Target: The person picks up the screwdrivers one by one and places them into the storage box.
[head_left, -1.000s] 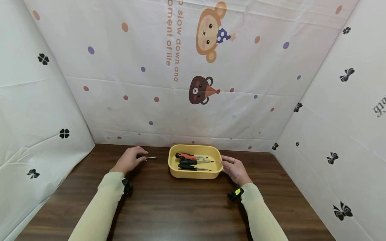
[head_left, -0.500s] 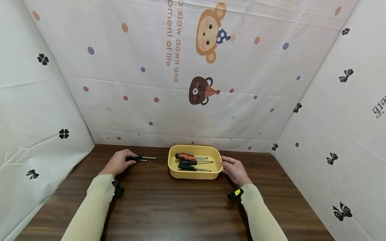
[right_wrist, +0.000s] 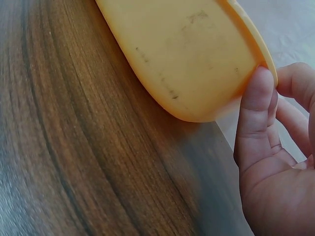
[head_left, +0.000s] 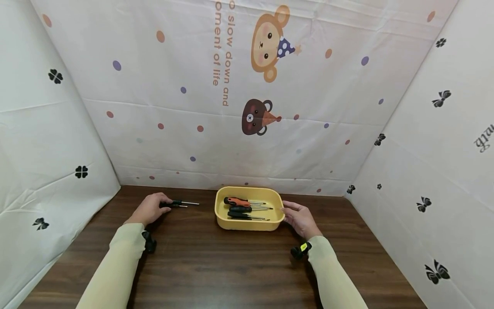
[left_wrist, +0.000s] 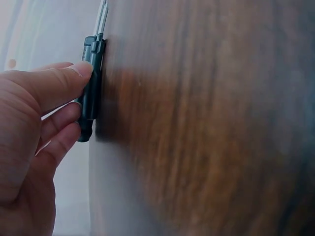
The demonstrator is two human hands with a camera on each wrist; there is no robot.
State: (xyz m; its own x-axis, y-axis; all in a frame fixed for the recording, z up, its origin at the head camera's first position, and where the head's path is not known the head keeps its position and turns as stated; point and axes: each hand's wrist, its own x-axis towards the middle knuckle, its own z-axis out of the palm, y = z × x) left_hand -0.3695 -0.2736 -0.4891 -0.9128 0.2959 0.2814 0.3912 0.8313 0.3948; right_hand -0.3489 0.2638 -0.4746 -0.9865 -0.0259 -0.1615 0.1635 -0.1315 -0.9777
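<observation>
Two black-handled screwdrivers [head_left: 177, 203] lie side by side at the back left of the table, shafts pointing right. My left hand [head_left: 149, 209] pinches their handles at the left end. In the left wrist view the thumb lies across the black handles [left_wrist: 92, 93], with fingers behind them. Right of centre is a yellow plastic basket [head_left: 247, 225], and my right hand [head_left: 302, 219] grips its right end. The right wrist view has the thumb [right_wrist: 257, 91] against the basket's outer wall and a finger at the rim.
Inside the basket lie an orange-and-black screwdriver [head_left: 237, 201] and several black-handled screwdrivers [head_left: 240, 209]. The brown wood-grain table [head_left: 224, 266] ends at a printed white cloth backdrop [head_left: 216, 146], with cloth walls [head_left: 58, 128] on both sides.
My left hand has drawn back to the left, bringing the black screwdriver handles into view; the shafts stay about where they were. The right hand and basket have not visibly moved.
</observation>
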